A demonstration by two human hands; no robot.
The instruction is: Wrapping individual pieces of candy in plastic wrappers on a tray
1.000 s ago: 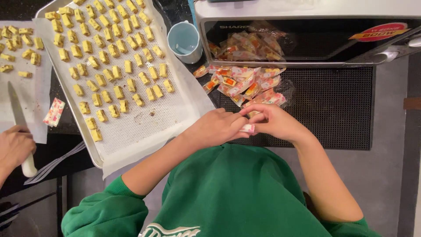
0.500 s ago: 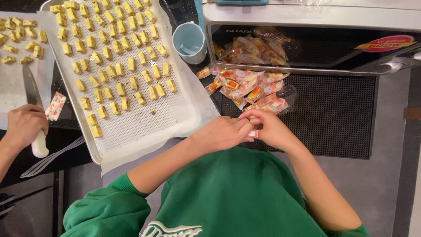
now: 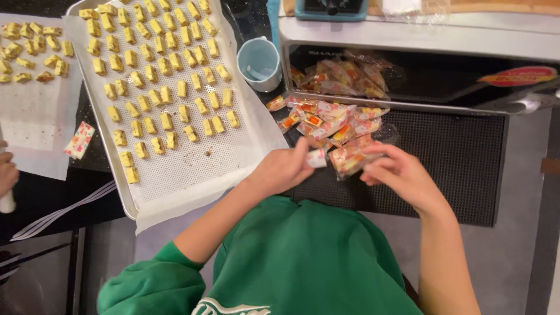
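Left hand [image 3: 284,169] pinches wrapped candy [image 3: 317,157] — right hand [image 3: 395,173] seemingly touching candy pile [image 3: 332,119].

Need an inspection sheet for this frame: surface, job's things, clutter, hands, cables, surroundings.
Surface: black ribbed mat on a dark counter.
Job's things: small white wrapped candy; pile of colourful wrapped candies beside the hands.
Clutter: metal baking tray with rows of yellow cut pieces; pale blue cup; one wrapped candy on white paper.
Hands: left hand pinches the small candy; right hand touches the pile.
Cables: nothing seen.
Surroundings: microwave oven behind; another person's hand at the frame's left edge.
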